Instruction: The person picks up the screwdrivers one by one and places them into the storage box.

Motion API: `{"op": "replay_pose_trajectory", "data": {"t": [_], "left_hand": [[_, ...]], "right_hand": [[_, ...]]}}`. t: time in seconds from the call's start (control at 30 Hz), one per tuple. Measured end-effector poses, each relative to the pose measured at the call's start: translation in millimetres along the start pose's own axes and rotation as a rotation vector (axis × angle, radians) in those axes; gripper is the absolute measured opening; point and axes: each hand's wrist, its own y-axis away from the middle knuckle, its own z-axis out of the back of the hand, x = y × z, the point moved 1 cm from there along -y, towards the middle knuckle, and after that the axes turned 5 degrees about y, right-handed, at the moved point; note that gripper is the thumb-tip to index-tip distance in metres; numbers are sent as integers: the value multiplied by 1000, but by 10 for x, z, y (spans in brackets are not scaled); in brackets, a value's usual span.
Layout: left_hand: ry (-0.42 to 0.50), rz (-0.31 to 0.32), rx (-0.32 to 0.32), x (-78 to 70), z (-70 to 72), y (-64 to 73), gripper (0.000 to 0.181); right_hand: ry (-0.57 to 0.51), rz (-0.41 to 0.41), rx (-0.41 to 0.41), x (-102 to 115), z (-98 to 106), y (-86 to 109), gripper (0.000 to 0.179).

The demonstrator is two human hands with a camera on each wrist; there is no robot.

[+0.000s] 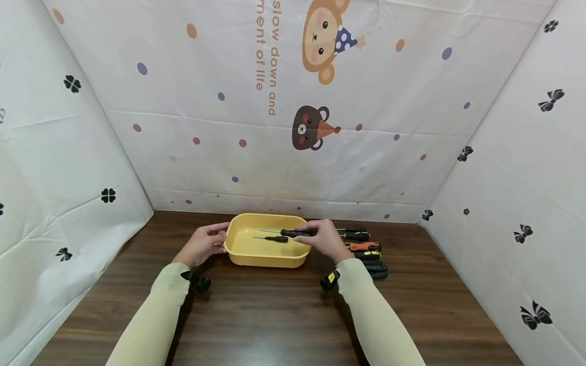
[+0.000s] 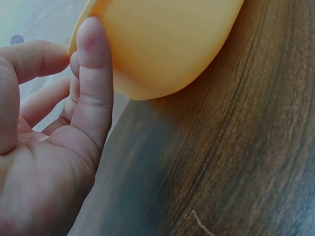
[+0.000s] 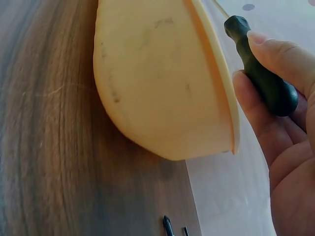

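My left hand [image 1: 208, 244] is at the left end of a yellow plastic tray [image 1: 267, 262], its thumb and fingers [image 2: 93, 54] pinching the rim. In my right hand [image 1: 326, 239] is a screwdriver [image 1: 293, 233] with a black handle, pinched between thumb and fingers and held above the tray's right side. Its thin shaft points left over the tray. In the right wrist view the rounded handle [image 3: 266, 81] shows beside the tray's rim. A smaller black screwdriver [image 1: 276, 239] lies inside the tray.
Right of the tray, several screwdrivers lie in a column on the brown wooden table [image 1: 256, 315], among them an orange-handled screwdriver [image 1: 366, 246] and a black-and-yellow screwdriver [image 1: 368, 255]. White patterned cloth [image 1: 274, 168] stands behind the table and along both sides.
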Motion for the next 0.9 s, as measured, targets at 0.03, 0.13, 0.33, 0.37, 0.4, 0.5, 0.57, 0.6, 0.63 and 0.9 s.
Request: {"op": "replay_pose_trajectory", "data": {"t": [0.03, 0.13, 0.33, 0.37, 0.4, 0.5, 0.57, 0.6, 0.63, 0.9], "left_hand": [[1, -1, 1, 1, 0, 3, 60], [6, -6, 6, 9, 6, 0, 60], [-5, -10, -12, 139, 99, -118, 60], [-8, -13, -15, 163, 115, -138, 60], [-11, -16, -17, 165, 111, -137, 60], [-13, -20, -20, 174, 111, -142, 59], [-12, -24, -19, 177, 108, -145, 59], [-10, -25, -20, 178, 105, -146, 59], [-9, -25, -20, 178, 103, -146, 59], [-25, -17, -32, 170, 113, -147, 58]], "right_hand": [[2, 1, 5, 11, -10, -13, 22], [7, 5, 17, 41, -36, -55, 23], [54, 12, 53, 68, -110, -139, 23], [64, 12, 60, 71, -126, -150, 23], [74, 15, 64, 76, -141, -162, 23], [98, 27, 77, 88, -189, -197, 24], [103, 30, 89, 95, -217, -216, 24], [106, 31, 95, 98, -229, -225, 24], [104, 28, 102, 102, -241, -234, 24], [136, 20, 136, 136, -317, -325, 22]]}}
